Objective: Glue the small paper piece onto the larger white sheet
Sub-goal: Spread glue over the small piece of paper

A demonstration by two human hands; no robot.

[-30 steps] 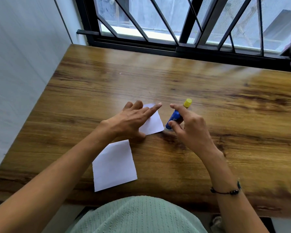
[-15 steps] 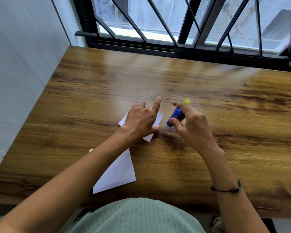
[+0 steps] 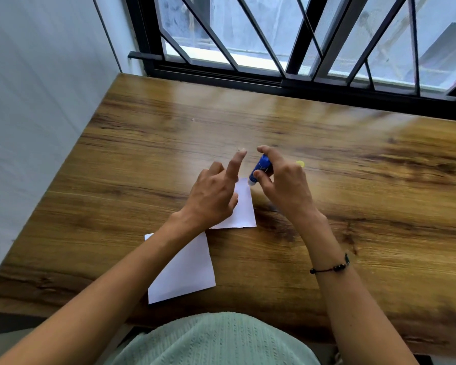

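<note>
The small white paper piece lies on the wooden table, partly under my left hand, which presses on it with fingers spread. My right hand holds a blue glue stick tilted, its tip touching the paper piece's far right corner. A yellow cap shows just behind my right hand on the table. The larger white sheet lies nearer to me, partly covered by my left forearm.
A white wall runs along the table's left edge. A black barred window stands behind the far edge. My right wrist wears a black bead bracelet.
My left hand turned the small paper piece and shifted on it. The glue stick tip moved onto the paper's far corner. The yellow cap is now off the stick, behind my right hand.
</note>
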